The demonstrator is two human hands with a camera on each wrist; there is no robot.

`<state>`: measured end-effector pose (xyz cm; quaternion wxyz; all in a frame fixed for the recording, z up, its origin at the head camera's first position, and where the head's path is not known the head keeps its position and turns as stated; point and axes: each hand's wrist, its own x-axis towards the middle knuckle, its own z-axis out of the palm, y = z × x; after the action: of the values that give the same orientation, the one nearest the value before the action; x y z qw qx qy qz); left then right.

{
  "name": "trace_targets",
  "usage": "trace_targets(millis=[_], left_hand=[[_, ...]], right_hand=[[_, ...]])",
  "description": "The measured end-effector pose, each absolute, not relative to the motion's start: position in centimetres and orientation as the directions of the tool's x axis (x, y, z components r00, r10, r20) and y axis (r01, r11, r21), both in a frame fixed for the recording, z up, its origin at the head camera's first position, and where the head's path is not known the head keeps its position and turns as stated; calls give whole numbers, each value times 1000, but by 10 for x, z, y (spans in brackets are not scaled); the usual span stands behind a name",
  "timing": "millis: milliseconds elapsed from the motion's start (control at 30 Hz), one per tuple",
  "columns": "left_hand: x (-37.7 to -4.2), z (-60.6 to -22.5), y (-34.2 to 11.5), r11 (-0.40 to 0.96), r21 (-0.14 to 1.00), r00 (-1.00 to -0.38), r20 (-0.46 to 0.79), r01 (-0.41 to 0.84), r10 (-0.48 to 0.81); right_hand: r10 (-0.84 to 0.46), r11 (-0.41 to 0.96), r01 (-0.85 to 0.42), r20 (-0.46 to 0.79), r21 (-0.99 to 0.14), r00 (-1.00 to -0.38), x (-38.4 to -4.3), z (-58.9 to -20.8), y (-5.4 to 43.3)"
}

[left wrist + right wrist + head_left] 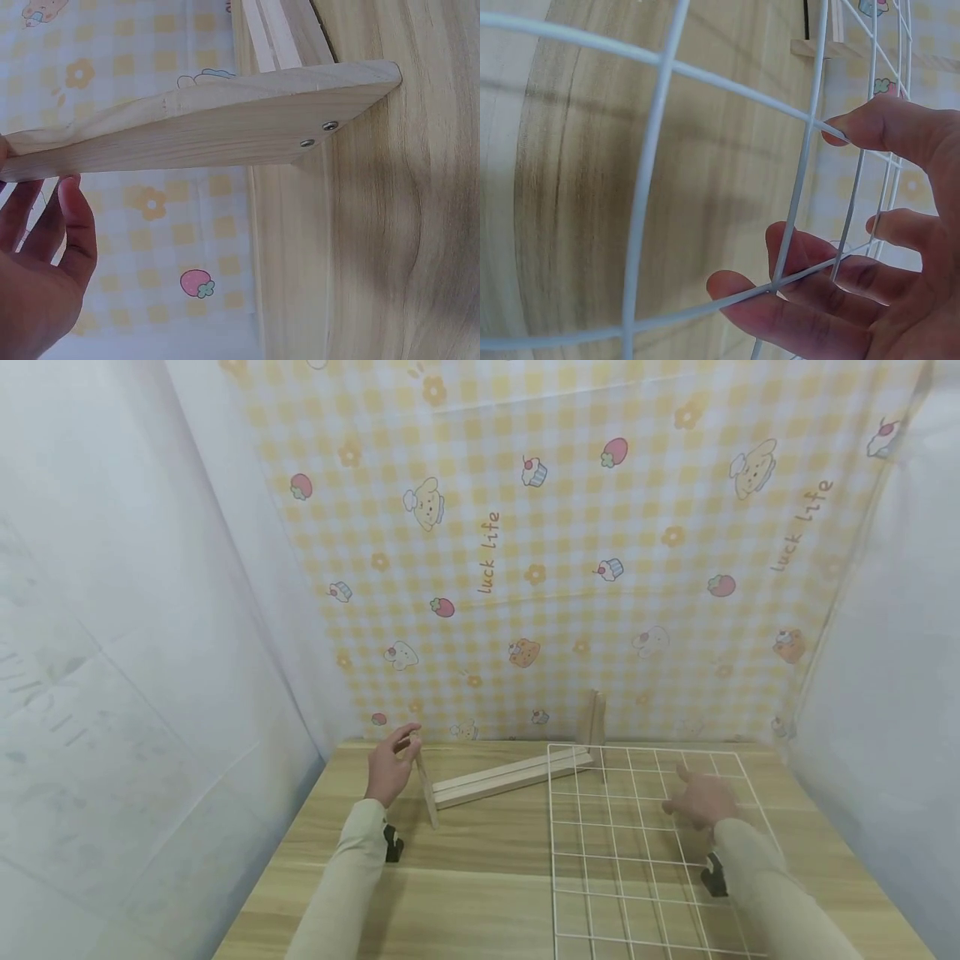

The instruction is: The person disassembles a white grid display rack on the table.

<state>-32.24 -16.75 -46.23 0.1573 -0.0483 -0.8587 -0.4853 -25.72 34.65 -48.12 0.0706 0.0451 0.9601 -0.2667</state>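
A pale wooden stand with a long crosspiece [510, 779] and two end pieces is at the back of the table. My left hand [390, 768] pinches the raised tip of its left end piece [187, 135] between thumb and fingers. Two screw heads [330, 126] show low on that piece. At the right, a white wire grid [551, 827] is held above the tabletop. My right hand [705, 800] grips the grid's wires, thumb on one wire and fingertips against another [907, 300]. The stand's right end piece [596, 720] stands just behind the grid's far left corner.
The wood-grain tabletop [480, 893] runs back to a yellow checked cloth [525, 527] with cartoon prints. White sheeting [135, 652] hangs at the left, and more white sheeting [892, 677] at the right. The grid spans much of the table's right half.
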Motion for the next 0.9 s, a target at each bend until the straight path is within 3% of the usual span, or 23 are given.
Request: trace_targets(millis=[567, 900], left_hand=[[-318, -462, -172, 536, 803, -936, 345, 260, -63], [-307, -462, -179, 550, 786, -930, 364, 281, -45]], right_hand=[[36, 855, 142, -215, -498, -976, -258, -498, 360], [25, 900, 115, -214, -421, -977, -263, -504, 371]])
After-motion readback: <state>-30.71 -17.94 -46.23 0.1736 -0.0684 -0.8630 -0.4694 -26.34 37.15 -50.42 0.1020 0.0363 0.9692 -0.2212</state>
